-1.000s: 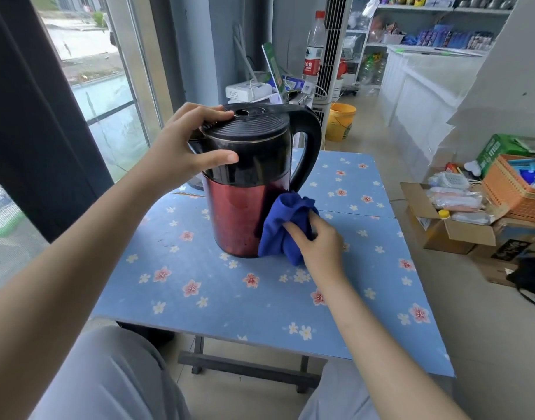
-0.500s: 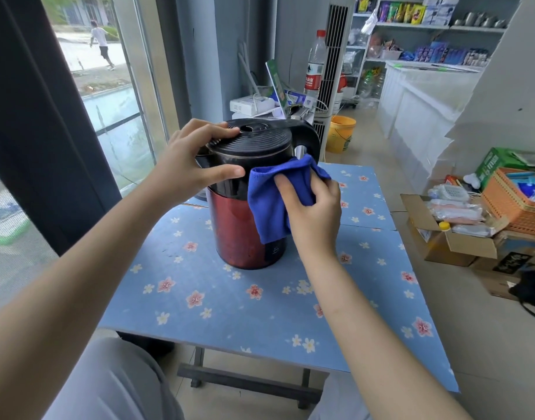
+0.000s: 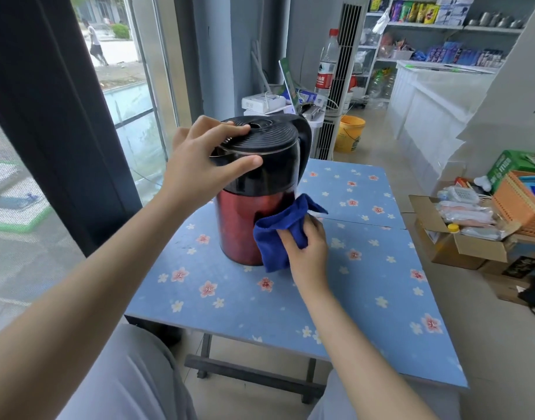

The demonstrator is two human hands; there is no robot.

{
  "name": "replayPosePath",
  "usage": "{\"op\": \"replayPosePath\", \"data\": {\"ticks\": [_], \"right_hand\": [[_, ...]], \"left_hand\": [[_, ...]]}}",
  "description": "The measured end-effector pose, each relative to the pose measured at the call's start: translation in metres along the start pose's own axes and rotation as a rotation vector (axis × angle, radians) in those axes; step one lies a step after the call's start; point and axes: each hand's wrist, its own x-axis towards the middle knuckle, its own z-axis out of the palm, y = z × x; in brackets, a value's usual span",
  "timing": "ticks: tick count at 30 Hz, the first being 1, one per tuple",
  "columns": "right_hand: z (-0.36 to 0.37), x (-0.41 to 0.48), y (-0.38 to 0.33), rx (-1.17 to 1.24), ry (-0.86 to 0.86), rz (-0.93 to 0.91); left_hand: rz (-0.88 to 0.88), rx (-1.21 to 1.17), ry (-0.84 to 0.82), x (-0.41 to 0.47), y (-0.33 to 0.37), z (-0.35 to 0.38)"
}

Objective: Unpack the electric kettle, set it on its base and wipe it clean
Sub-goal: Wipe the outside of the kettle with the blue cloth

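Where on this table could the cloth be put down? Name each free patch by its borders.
Free: the table from the kettle to its right edge, and the near strip towards the person's knees. Crowded: around the kettle's lower right, where the right hand presses the blue cloth.

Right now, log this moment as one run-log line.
phase: wiping | left hand: steadying kettle at lid | right hand: blue cloth on red lower body | kettle: upright on table

A blue folding table (image 3: pixel 366 286) with a pink-and-white flower print bears the red-and-black electric kettle (image 3: pixel 245 225) toward its far left; its base is possibly hidden beneath.
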Motion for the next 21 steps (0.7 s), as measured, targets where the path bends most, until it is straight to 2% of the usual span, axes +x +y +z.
{"op": "replayPosePath", "data": {"ticks": [3, 8, 12, 15, 21], "right_hand": [[-0.002, 0.008, -0.010, 0.016, -0.042, 0.003], [-0.005, 0.040, -0.065, 0.007, 0.018, -0.234], [-0.003, 0.052, -0.086, -0.045, 0.028, -0.389], [0.001, 0.037, -0.064, -0.052, 0.043, -0.332], [0.007, -0.019, -0.005, -0.030, -0.024, -0.062]], "left_hand": [[0.010, 0.019, -0.039, -0.001, -0.001, -0.007], [0.029, 0.027, -0.096, 0.002, -0.004, -0.014], [0.023, 0.024, -0.042, 0.001, -0.001, -0.010], [-0.023, 0.010, 0.065, -0.010, 0.005, -0.003], [-0.116, 0.015, 0.238, -0.027, 0.022, 0.010]]}}
